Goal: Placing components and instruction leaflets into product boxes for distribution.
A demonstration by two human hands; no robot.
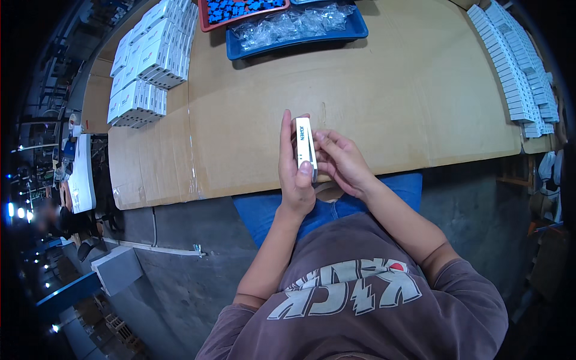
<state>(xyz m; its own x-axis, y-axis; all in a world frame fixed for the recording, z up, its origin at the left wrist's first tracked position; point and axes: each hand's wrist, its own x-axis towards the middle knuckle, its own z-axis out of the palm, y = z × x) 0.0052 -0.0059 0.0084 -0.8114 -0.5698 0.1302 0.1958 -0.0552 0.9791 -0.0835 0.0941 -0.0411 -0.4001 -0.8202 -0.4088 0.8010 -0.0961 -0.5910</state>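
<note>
A: Where is the small white box (304, 138)?
B: In the left hand (293, 186), above the near edge of the table (414, 108); fingers nearly straight along its left side, thumb against its near end
A: And the right hand (347, 161)?
B: Half curled at the box's right side; whether it grips, I cannot tell
A: Farther?
B: Blue tray (357, 25), far; stacked white boxes (144, 66), left

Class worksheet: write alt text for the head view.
A person's left hand holds a small white box, the right hand at its side, by the near edge of a cardboard-covered table. White boxes are stacked at both sides; a blue tray of clear plastic sits farther back.
</note>
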